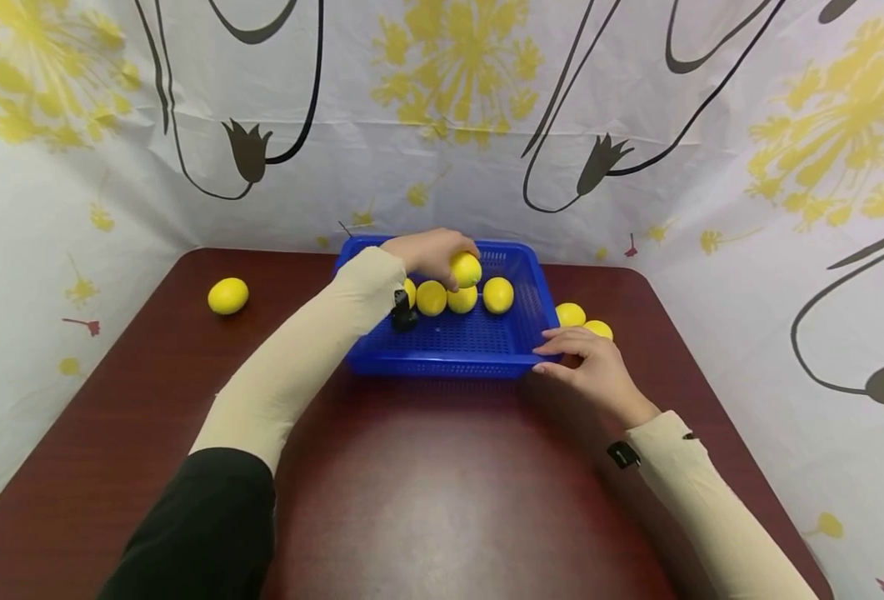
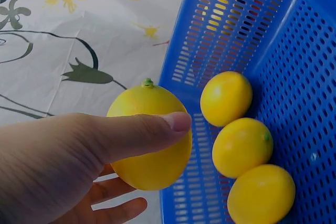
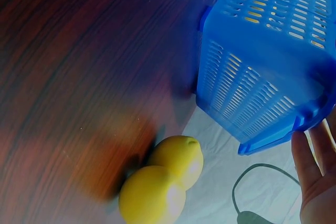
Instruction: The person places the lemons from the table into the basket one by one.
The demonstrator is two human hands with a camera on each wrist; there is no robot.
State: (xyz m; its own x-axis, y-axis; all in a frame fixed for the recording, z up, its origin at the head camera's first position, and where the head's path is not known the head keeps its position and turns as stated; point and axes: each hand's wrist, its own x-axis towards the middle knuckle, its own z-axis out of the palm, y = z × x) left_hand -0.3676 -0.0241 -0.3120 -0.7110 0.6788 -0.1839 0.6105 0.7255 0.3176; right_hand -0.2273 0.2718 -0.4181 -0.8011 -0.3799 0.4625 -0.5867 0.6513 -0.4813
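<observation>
My left hand holds a lemon over the back part of the blue basket. In the left wrist view the thumb lies across this lemon, with fingers behind it. Several other lemons lie in the basket along its back wall, one partly hidden by the left wrist. At the basket's front right corner, my right hand grips the rim with thumb and fingers. The right wrist view shows its fingers at the rim, the thumb out of sight.
Two lemons rest against each other on the table just right of the basket. Another lemon lies at the table's back left. A patterned white cloth hangs behind and beside the dark red table.
</observation>
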